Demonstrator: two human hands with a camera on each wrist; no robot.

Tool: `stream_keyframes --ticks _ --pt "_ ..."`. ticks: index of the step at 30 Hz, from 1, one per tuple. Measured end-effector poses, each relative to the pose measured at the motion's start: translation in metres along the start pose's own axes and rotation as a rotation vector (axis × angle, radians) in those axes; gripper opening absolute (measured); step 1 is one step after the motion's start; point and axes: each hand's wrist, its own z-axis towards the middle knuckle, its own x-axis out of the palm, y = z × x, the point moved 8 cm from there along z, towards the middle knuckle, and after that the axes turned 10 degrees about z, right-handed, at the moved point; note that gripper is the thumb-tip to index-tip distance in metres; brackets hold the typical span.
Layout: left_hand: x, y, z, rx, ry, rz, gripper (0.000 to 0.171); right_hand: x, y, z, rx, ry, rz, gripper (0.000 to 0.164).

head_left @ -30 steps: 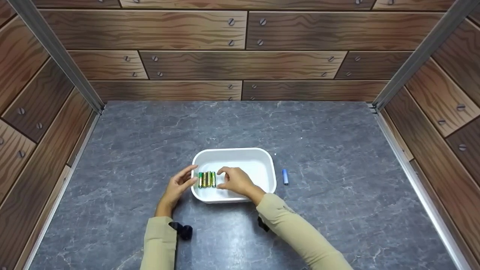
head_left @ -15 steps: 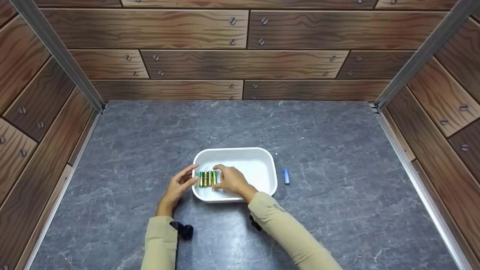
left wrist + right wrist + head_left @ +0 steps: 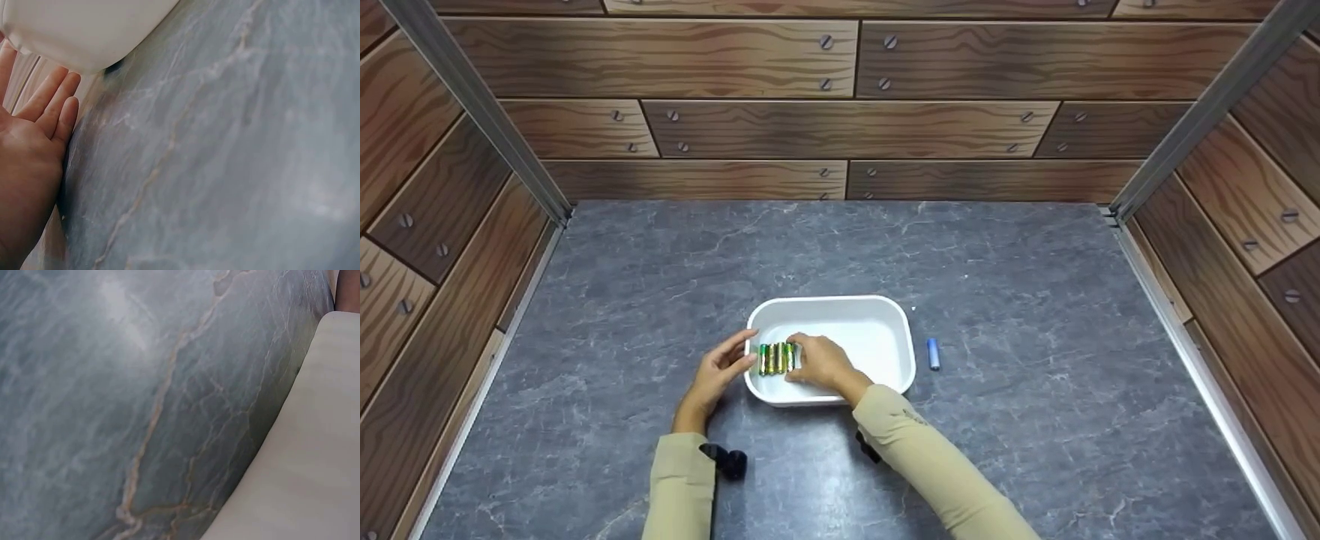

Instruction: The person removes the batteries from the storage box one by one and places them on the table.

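A row of green and gold batteries (image 3: 771,359) lies side by side at the left end of a white tray (image 3: 831,300). My right hand (image 3: 823,363) reaches into the tray and pinches the rightmost battery at its two ends, between thumb and fingers. The left hand (image 3: 721,370) is at the tray's left wall, thumb and fingertips right at the rim, fingers nearly straight. In the left wrist view, the left palm (image 3: 28,163) shows beside the underside of the tray (image 3: 84,34). The right wrist view shows only the tray's outer wall (image 3: 298,455) and the tabletop, with the right hand's work hidden.
A single blue battery (image 3: 934,354) lies on the grey marbled table (image 3: 1035,360) just right of the tray. Wood-patterned walls (image 3: 750,127) with metal corner posts surround the table at the back and sides.
My right hand has moved left inside the tray, from beside the row of batteries to the ends of the rightmost one. The left hand has stayed at the rim.
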Motion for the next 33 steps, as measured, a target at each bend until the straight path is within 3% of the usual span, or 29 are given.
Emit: stream_keyframes --ticks 7,33 --pt "0.0 0.0 0.001 0.001 -0.01 0.005 0.047 -0.003 0.001 -0.001 -0.011 -0.01 -0.021 0.052" --pt "0.0 0.0 -0.001 0.043 -0.016 0.01 0.048 -0.025 0.015 -0.012 -0.047 -0.005 0.026 0.059"
